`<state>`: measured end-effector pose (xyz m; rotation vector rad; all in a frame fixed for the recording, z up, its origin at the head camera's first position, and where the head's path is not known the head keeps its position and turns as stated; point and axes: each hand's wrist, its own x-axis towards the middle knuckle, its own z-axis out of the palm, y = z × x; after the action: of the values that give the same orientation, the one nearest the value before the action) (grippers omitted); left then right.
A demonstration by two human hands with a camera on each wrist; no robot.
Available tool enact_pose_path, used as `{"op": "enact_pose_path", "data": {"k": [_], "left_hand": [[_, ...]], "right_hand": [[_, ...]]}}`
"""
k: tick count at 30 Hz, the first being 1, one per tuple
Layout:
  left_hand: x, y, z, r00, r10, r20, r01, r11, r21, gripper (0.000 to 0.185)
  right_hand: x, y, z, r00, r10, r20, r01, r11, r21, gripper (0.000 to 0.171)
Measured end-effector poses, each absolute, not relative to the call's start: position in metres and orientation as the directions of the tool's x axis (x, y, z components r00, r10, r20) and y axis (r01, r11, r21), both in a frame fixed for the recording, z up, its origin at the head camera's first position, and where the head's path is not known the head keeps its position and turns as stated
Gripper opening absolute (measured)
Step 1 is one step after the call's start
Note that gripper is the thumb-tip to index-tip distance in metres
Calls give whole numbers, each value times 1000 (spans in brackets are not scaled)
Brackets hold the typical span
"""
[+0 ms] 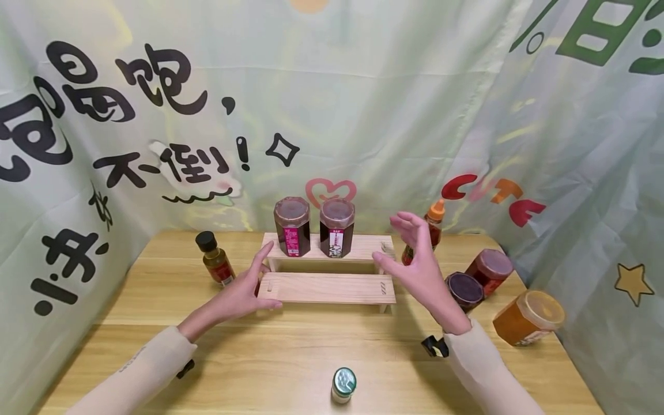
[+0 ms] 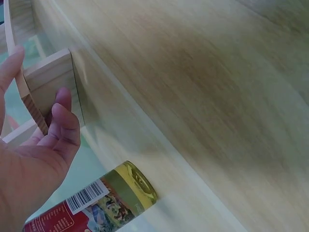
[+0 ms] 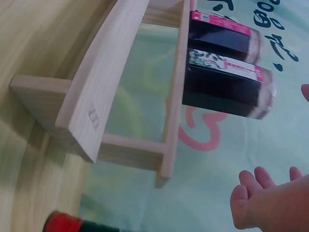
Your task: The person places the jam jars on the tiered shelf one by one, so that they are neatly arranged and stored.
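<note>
A two-tier wooden rack stands on the table, with two dark, faceted jars, the left jar and the right jar, on its upper tier. My left hand grips the rack's left end, thumb at the lower board's front edge. In the left wrist view its fingers curl around the end of the board. Raised by the rack's right end, my right hand has its fingers spread and holds nothing. The right wrist view shows that hand apart from the rack.
A black-capped bottle stands left of the rack. Behind my right hand is an orange-capped bottle. To the right are a dark jar, a red jar and an amber jar. A green-capped small bottle stands in front.
</note>
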<state>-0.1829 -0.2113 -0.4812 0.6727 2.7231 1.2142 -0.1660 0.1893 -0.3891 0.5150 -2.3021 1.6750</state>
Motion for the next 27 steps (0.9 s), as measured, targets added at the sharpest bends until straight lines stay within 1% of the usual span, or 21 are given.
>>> {"op": "enact_pose_path", "data": {"k": [5,9,13,17,24,27], "left_hand": [[-183,-213,-481,-895,434,98,363,585,725,135],[-184,-214,-481,-893,440,95,364,580,729,135],[-184,-214,-480,-891,447,81,354,573,739,135],[-184,-214,-479,-888,454,78,355,566,744,135],[-182,-215,-476,-892,436,116,385,602,699,136],[-182,-216,-476,-890,441,116,388,599,701,137]], "right_hand": [[-151,202,-386,-906,-111,410,-424,275,-863,82],[-142,212,-384,-891,-89,445,-452,276,-848,81],[-133,222,-384,-880,-50,473,-464,308,-831,80],[-123,232,-386,-878,-4,478,-450,348,-823,80],[-110,247,-397,-879,63,473,-415,388,-823,81],[-103,254,-401,-881,95,463,-390,407,-826,80]]}}
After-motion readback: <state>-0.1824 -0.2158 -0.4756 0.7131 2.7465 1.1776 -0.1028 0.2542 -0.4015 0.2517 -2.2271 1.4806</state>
